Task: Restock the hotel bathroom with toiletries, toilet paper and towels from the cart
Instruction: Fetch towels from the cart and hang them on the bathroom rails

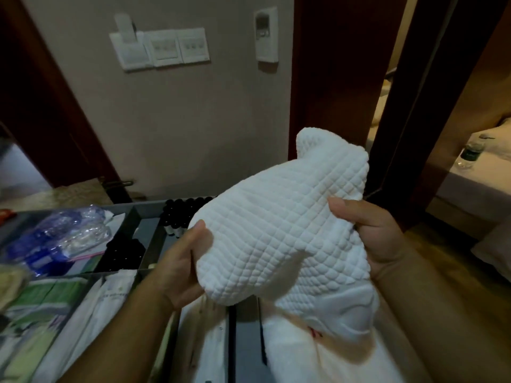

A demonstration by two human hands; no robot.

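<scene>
A folded white towel [282, 217] with a quilted waffle texture is held up above the cart, in the centre of the view. My left hand [184, 261] grips its lower left edge, thumb on top. My right hand [370, 233] grips its right side, thumb pressed into the cloth. Below the towel lies more white linen [326, 344] on the cart's right part. The cart's grey divided tray [143, 217] holds several small dark-capped bottles [182, 214] in its far compartments.
Clear plastic bags with blue print [55, 239] and green-and-white packets [36, 308] fill the cart's left side. A beige wall with switch plates [163, 48] is straight ahead. Dark wooden door frames [409, 106] stand on both sides. A bottle on a table [471, 156] shows at far right.
</scene>
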